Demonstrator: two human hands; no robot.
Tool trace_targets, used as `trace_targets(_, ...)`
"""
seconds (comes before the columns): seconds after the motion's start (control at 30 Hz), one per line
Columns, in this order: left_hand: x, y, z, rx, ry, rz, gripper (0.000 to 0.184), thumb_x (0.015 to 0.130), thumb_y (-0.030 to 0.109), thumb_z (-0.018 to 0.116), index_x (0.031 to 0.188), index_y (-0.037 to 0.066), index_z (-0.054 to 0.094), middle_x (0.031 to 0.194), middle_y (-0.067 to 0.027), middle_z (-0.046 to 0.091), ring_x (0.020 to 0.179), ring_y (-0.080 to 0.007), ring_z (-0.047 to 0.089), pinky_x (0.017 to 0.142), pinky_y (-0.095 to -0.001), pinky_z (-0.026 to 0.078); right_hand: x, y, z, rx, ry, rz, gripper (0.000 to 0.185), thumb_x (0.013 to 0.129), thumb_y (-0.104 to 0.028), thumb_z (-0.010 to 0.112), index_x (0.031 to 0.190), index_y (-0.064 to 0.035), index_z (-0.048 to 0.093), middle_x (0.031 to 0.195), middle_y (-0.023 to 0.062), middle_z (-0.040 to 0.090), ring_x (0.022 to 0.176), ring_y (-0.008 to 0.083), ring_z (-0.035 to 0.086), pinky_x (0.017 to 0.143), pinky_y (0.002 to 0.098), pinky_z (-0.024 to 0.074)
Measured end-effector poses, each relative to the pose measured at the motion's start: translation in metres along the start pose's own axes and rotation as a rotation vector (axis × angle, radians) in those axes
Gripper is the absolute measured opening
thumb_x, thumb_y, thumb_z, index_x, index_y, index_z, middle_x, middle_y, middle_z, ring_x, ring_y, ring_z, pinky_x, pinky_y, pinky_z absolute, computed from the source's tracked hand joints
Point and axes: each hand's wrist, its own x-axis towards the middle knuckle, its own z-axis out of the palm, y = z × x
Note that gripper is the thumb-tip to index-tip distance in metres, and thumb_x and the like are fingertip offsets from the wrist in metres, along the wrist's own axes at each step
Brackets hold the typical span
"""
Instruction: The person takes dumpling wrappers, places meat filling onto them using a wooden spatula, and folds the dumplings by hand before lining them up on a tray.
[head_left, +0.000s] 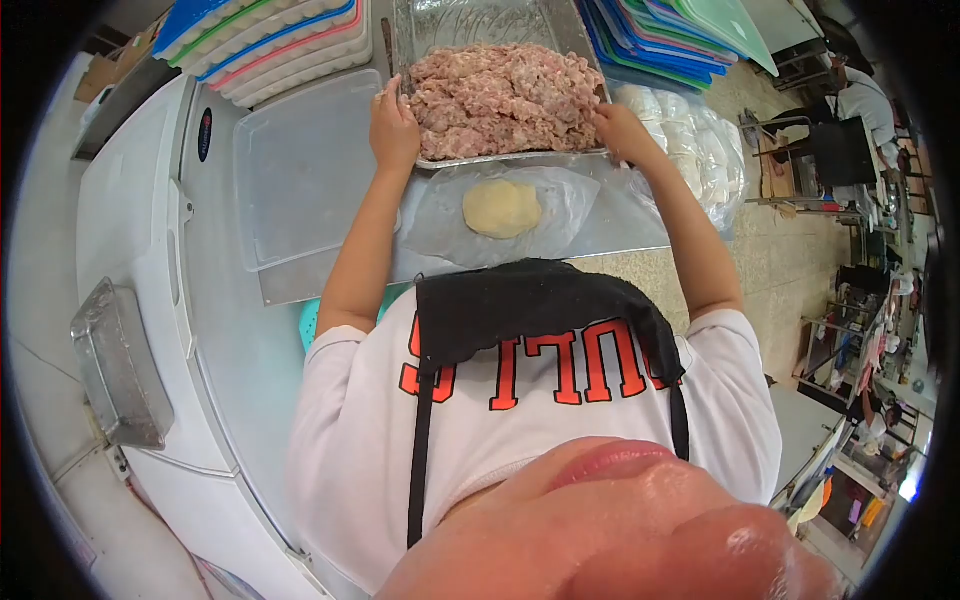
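Past the face (600,545), nearest the camera, find the tray (490,22) of ground meat (505,95) on the bench (632,222), held at its left edge by the left hand (397,128) and at its right by the right hand (624,134), in a narrowed grasp. Grip evenly, hold the tray level, and avoid nudging the dough-like lump (502,209) on plastic sheet (435,218) just in front.

To your left, a white appliance (130,200), a metal pan (122,365); ahead, a multicoloured stack (285,55); to your right, a distant person in white (863,106).
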Motion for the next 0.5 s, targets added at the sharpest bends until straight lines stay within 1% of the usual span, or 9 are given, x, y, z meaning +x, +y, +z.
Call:
trace_targets(0.03, 0.000, -0.001, 0.000, 0.003, -0.001, 0.006, 0.036, 0.089, 0.010, 0.047, 0.125, 0.012, 0.051, 0.114, -0.0154, 0.056, 0.107, -0.0324, 0.054, 0.087, -0.0409, 0.045, 0.006, -0.005, -0.001, -0.115, 0.069, -0.164, 0.027, 0.088, -0.020, 0.050, 0.088, 0.0038, 0.062, 0.071, 0.0232, 0.062, 0.065, 0.0348, 0.063, 0.057, 0.0420, 0.0478)
trace_targets(0.07, 0.000, -0.001, 0.001, 0.006, -0.002, 0.012, 0.035, 0.089, 0.010, 0.047, 0.124, 0.012, 0.052, 0.114, -0.0153, 0.056, 0.107, -0.0324, 0.054, 0.087, -0.0409, 0.045, 0.014, -0.009, -0.004, -0.150, 0.011, -0.125, 0.024, 0.087, -0.017, 0.050, 0.087, 0.0034, 0.062, 0.070, 0.0219, 0.062, 0.063, 0.0339, 0.062, 0.057, 0.0414, 0.0478)
trace_targets(0.13, 0.001, -0.002, 0.001, 0.013, -0.005, 0.014, 0.034, 0.089, 0.009, 0.047, 0.122, 0.012, 0.054, 0.113, -0.0150, 0.056, 0.106, -0.0323, 0.054, 0.087, -0.0409, 0.045, 0.026, -0.050, -0.026, -0.218, -0.103, -0.046, 0.020, 0.084, -0.012, 0.049, 0.086, 0.0027, 0.063, 0.068, 0.0194, 0.062, 0.058, 0.0322, 0.060, 0.056, 0.0403, 0.0479)
trace_targets(0.23, 0.001, -0.002, 0.001, 0.017, -0.003, 0.014, 0.032, 0.089, 0.009, 0.047, 0.120, 0.012, 0.055, 0.111, -0.0143, 0.057, 0.104, -0.0319, 0.054, 0.086, -0.0404, 0.046, 0.069, -0.056, -0.035, -0.873, -0.266, -0.687, 0.018, 0.080, -0.012, 0.054, 0.081, 0.0021, 0.066, 0.073, 0.0205, 0.064, 0.068, 0.0344, 0.063, 0.061, 0.0412, 0.0492)
trace_targets(0.33, 0.000, -0.002, -0.001, 0.008, 0.012, 0.030, 0.031, 0.089, 0.010, 0.048, 0.119, 0.013, 0.056, 0.110, -0.0133, 0.057, 0.103, -0.0314, 0.055, 0.085, -0.0399, 0.046, 0.098, -0.081, -0.033, -0.741, -0.220, -0.435, 0.015, 0.076, -0.010, 0.057, 0.079, 0.0010, 0.068, 0.078, 0.0205, 0.065, 0.074, 0.0343, 0.064, 0.063, 0.0410, 0.0503)
trace_targets(0.43, -0.001, 0.000, -0.001, -0.008, 0.010, 0.014, 0.030, 0.089, 0.010, 0.049, 0.118, 0.014, 0.057, 0.108, -0.0125, 0.057, 0.102, -0.0309, 0.055, 0.085, -0.0397, 0.046, 0.113, -0.082, -0.026, -0.787, -0.192, -0.491, 0.014, 0.075, -0.007, 0.056, 0.074, 0.0012, 0.068, 0.081, 0.0196, 0.066, 0.077, 0.0332, 0.065, 0.065, 0.0399, 0.0510)
trace_targets(0.5, 0.000, -0.003, 0.000, 0.003, 0.013, 0.014, 0.030, 0.089, 0.010, 0.049, 0.117, 0.015, 0.057, 0.108, -0.0121, 0.058, 0.101, -0.0307, 0.055, 0.084, -0.0396, 0.046, 0.111, -0.081, -0.044, -1.130, -0.358, -0.612, 0.013, 0.075, -0.006, 0.057, 0.075, 0.0013, 0.067, 0.083, 0.0191, 0.067, 0.079, 0.0328, 0.065, 0.066, 0.0399, 0.0512)
